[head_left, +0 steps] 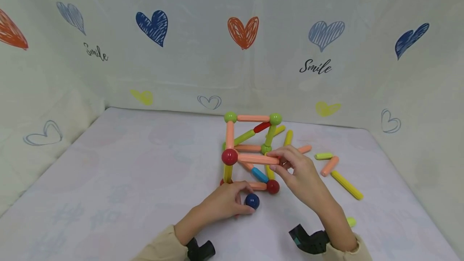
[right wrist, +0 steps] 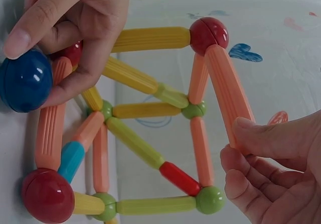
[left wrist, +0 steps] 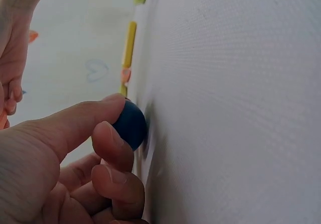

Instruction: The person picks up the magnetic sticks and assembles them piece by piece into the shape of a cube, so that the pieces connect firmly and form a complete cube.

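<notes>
The box-like rod-and-ball frame [head_left: 252,118] just beyond the left hand [head_left: 225,202] looks mostly built: seven of its corners carry balls, three red and four green, and rods join them. The gap is at the near upper corner, where the right hand [head_left: 300,173] pinches the free end of a ribbed peach rod [head_left: 255,159] between thumb and fingers; left of that hand, the rod's other end meets the upper red ball [head_left: 230,156]. No ball sits at this corner, no upright climbs to it from the lower red ball [head_left: 273,186] below the right hand, and no rod runs to it from the upper green ball [head_left: 275,119] beyond. I judge those pieces to be what is left. The left hand grips a glossy blue ball [head_left: 252,201] between thumb and forefinger, low in front of the frame. To the right of the right hand lie a long yellow rod [head_left: 346,185] and a short peach rod [head_left: 330,166].

The left hand mostly covers the near-left red ball [right wrist: 73,53], and the right forearm hides part of a yellow-green piece [head_left: 351,222]. Whether the blue ball touches the tabletop [head_left: 145,180] cannot be told.
</notes>
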### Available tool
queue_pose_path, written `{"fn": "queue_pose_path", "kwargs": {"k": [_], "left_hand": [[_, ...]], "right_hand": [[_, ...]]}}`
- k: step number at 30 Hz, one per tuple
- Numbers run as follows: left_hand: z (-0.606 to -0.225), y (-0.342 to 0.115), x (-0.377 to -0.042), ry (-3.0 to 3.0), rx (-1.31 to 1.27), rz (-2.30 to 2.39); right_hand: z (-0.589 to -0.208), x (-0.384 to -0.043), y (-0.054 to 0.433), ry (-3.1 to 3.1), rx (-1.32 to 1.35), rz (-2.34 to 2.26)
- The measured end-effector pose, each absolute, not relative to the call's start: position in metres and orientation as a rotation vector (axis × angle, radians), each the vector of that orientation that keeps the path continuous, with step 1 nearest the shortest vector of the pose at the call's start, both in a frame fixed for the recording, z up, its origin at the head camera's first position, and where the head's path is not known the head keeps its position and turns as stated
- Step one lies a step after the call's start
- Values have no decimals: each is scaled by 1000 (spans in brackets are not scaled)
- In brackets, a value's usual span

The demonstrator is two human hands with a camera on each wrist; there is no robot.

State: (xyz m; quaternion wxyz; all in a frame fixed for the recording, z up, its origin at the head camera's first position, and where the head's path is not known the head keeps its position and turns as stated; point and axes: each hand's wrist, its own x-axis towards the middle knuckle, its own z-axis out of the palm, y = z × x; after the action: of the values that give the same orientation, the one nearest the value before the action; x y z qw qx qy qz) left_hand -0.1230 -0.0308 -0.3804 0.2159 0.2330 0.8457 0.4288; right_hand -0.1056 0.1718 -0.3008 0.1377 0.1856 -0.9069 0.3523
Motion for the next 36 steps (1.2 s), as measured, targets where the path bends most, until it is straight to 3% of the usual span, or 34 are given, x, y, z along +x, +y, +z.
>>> {"fn": "queue_pose_path", "kwargs": {"k": [11, 21, 28, 36], "left_hand": [[-366, -28, -118, 2432, 683, 1102], [-301, -43, -107, 2620, 908, 1340], [-281, -62, -118, 2915, 733, 1251], [-297, -63, -135, 2729, 619, 1262]], "right_hand": [[-300, -105, 172, -2624, 533, 1031], [-300, -105, 172, -2626, 518, 1024], [-299, -105, 170, -2639, 490, 1036], [-302, -107, 171, -2632, 509, 1032]]}}
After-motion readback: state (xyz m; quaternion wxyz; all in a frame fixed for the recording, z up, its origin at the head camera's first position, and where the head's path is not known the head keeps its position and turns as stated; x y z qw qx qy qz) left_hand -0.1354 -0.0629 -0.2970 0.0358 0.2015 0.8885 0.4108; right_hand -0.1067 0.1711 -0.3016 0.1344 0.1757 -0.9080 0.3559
